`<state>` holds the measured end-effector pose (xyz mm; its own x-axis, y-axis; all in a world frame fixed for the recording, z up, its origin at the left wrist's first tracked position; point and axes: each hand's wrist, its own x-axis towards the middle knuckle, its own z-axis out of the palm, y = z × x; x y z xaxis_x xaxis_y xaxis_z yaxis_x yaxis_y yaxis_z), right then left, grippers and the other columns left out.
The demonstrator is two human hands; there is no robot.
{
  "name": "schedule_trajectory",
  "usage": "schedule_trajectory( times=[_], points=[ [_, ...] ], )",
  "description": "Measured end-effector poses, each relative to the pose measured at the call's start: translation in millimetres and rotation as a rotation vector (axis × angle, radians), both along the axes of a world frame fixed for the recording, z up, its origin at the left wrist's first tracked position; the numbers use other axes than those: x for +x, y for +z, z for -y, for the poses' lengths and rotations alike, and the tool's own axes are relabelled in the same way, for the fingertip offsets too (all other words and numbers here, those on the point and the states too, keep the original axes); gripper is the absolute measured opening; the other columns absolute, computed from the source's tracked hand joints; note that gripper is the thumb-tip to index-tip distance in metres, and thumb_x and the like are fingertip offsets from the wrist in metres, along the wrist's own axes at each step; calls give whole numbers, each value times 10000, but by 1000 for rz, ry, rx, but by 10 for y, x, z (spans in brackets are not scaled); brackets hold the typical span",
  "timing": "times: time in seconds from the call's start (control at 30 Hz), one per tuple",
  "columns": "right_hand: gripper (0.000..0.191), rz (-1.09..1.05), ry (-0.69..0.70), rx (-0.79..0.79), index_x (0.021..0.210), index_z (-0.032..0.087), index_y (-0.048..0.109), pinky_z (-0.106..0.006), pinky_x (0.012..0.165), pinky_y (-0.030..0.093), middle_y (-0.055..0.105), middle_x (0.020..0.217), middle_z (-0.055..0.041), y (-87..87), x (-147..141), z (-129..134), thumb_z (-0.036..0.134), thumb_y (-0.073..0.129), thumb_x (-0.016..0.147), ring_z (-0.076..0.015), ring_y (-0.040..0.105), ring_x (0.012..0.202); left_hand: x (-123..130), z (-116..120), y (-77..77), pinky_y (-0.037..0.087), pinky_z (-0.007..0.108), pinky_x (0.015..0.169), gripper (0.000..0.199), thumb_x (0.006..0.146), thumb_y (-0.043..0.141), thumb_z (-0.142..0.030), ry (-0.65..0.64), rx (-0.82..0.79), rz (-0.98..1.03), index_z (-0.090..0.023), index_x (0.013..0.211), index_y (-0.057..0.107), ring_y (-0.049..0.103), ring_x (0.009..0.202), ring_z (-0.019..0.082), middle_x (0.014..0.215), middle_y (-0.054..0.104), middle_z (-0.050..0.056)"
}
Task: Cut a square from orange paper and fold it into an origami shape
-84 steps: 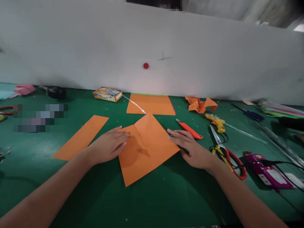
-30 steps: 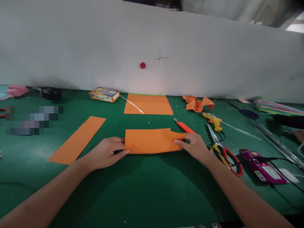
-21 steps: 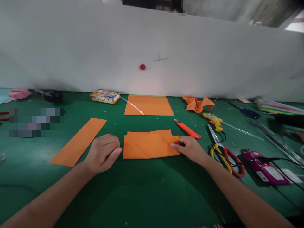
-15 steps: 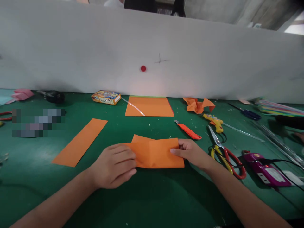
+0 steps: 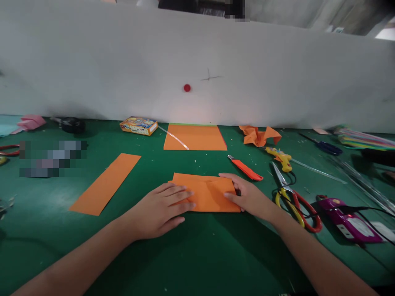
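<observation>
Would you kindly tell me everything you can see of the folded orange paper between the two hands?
The folded orange paper looks plain and matte, doubled into a wide, low rectangle, with a sliver of another layer showing past its far edge. Faint, uneven shading marks its upper face. It appears to lie on the green table. The left hand lies with fingers spread over its left part, hiding that end; the right hand grips its right end, thumb on top.

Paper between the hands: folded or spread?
Folded. The orange paper shows a second layer sticking out past the top layer's far edge. The left hand lies on it; the right hand holds its right end.
</observation>
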<state>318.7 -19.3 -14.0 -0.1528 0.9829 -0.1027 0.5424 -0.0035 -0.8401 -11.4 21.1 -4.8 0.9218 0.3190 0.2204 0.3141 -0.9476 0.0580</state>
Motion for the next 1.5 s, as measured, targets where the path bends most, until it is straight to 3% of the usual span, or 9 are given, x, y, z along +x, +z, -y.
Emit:
schedule_trajectory(
  times=[0.1, 0.2, 0.3, 0.4, 0.67, 0.87, 1.13, 1.33, 1.5],
  points=[
    [616, 113, -6, 55, 1506, 344, 460, -318, 541, 571, 729, 1131, -50, -23, 9, -6, 262, 594, 910, -183, 679, 692, 7, -13, -27, 280, 450, 1237, 430, 1044, 486, -301, 24, -18, -28, -309, 1472, 524, 471, 1438, 259, 1567, 510, 21],
    [578, 234, 4, 171, 1463, 359, 518, -421, 819, 606, 659, 1325, -52, -46, 21, -20, 264, 605, 899, -248, 686, 1018, 2, -47, -41, 291, 482, 1218, 421, 1043, 471, -260, 35, -54, -41, -326, 1452, 546, 462, 1442, 270, 1592, 476, 17],
    [526, 388, 1, 293, 1416, 337, 584, -533, 1067, 483, 596, 1418, -63, -61, 22, -25, 286, 620, 894, -307, 557, 1270, -12, -87, -50, 306, 506, 1194, 407, 1041, 478, -247, 50, -105, -32, -357, 1420, 581, 443, 1449, 280, 1605, 456, 16],
    [495, 524, 15, 290, 1416, 317, 606, -578, 1156, 377, 533, 1509, -69, -65, 18, -24, 336, 608, 921, -337, 444, 1375, -21, -111, -62, 334, 503, 1170, 410, 1034, 491, -231, 80, -138, -2, -386, 1396, 604, 439, 1444, 285, 1588, 475, 15],
    [489, 564, 93, 256, 1452, 282, 586, -564, 1182, 342, 471, 1578, -72, -83, 63, -44, 368, 550, 972, -337, 425, 1383, -10, -97, -89, 384, 535, 1181, 412, 1024, 502, -193, 242, -205, 275, -336, 1402, 587, 230, 1536, 333, 1704, 173, 34],
    [512, 545, 97, 286, 1524, 300, 485, -535, 1163, 373, 486, 1560, -63, -100, 82, -55, 347, 472, 1014, -303, 453, 1359, -17, -91, -73, 503, 461, 1108, 377, 1000, 516, -160, 290, -383, 446, -336, 1317, 620, 347, 1499, 306, 1694, 165, 24],
    [487, 565, 88, 304, 1501, 288, 511, -531, 1148, 389, 513, 1531, -64, -119, 87, -75, 309, 439, 1020, -303, 476, 1327, -1, -87, -78, 567, 432, 1032, 402, 979, 529, -167, 312, -430, 409, -323, 1341, 611, 482, 1402, 308, 1715, 59, 21],
    [466, 588, 80, 344, 1460, 307, 558, -540, 1110, 429, 548, 1497, -70, -149, 111, -113, 287, 450, 1007, -303, 509, 1299, 5, -93, -109, 536, 461, 1048, 360, 959, 535, -168, 368, -429, 307, -321, 1245, 692, 502, 1323, 279, 1637, 290, 35],
    [455, 572, 70, 336, 1443, 310, 571, -535, 1113, 429, 578, 1464, -47, -132, 112, -132, 275, 468, 1001, -296, 537, 1233, 26, -73, -133, 443, 509, 1115, 441, 977, 509, -162, 322, -324, 157, -364, 1344, 648, 451, 1349, 289, 1522, 491, 27]
  ],
)
